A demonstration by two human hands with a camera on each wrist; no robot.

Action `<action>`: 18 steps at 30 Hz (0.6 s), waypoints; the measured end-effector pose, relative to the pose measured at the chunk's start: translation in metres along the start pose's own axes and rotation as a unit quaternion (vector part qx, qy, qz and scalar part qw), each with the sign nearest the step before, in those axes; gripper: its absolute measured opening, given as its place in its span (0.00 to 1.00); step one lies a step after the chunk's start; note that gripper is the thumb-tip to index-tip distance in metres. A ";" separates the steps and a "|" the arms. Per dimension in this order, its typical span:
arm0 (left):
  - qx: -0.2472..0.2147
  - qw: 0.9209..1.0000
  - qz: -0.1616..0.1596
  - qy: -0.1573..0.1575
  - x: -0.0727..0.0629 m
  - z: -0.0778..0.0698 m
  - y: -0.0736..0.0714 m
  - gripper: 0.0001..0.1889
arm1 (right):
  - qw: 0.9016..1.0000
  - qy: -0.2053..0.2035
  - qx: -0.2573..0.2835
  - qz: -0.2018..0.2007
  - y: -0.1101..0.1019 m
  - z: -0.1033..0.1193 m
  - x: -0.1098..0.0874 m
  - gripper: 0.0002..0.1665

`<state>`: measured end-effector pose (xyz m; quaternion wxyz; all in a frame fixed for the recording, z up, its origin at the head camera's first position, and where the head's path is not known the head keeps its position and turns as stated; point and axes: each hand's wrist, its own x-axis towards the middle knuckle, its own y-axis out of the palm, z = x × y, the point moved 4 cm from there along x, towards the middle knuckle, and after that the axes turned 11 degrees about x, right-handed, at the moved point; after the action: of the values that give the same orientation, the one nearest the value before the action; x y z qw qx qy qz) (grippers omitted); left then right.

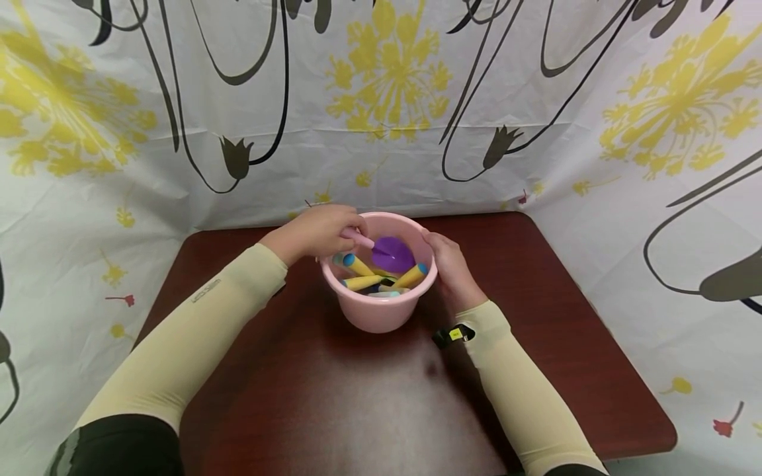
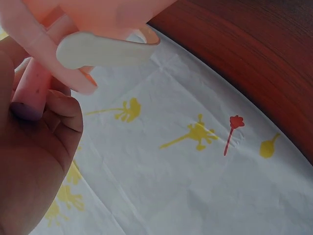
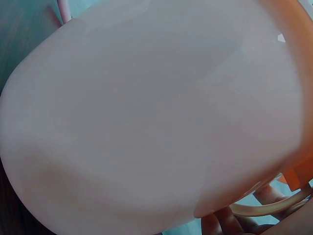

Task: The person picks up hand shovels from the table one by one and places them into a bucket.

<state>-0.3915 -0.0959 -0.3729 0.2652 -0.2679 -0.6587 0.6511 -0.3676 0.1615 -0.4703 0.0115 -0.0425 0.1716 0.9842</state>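
Note:
A pink bucket [image 1: 378, 316] stands upright on the table, filling most of the right wrist view. Inside lies the round purple blade of a toy shovel [image 1: 394, 254], above several yellow sticks with blue ends [image 1: 360, 283]. My left hand [image 1: 324, 231] holds the shovel's pink handle over the bucket's left rim; the left wrist view shows fingers curled round that handle [image 2: 32, 90]. At the right side of the rim, my right hand [image 1: 455, 270] grips the bucket, thumb on the edge. Other contents are partly hidden beneath the sticks.
The dark red table [image 1: 369, 410] has rounded corners. A white cloth [image 1: 393, 165] with yellow flower prints hangs behind it and on both sides. The bucket's carrying handle, with a pale grip [image 2: 105, 50], hangs beside my left hand.

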 end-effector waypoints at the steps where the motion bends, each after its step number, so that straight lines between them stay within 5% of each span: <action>1: 0.002 1.000 0.002 0.004 0.001 0.000 0.000 0.11 | 1.000 0.001 -0.001 -0.001 0.000 0.000 0.000 0.30; 18: -0.015 0.998 0.058 0.019 0.014 -0.003 0.005 0.13 | 1.000 0.003 -0.005 0.002 -0.002 -0.001 0.001 0.30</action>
<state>-0.3994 -0.0833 -0.3775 0.2360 -0.3218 -0.6464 0.6503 -0.3682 0.1629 -0.4716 0.0092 -0.0452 0.1666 0.9849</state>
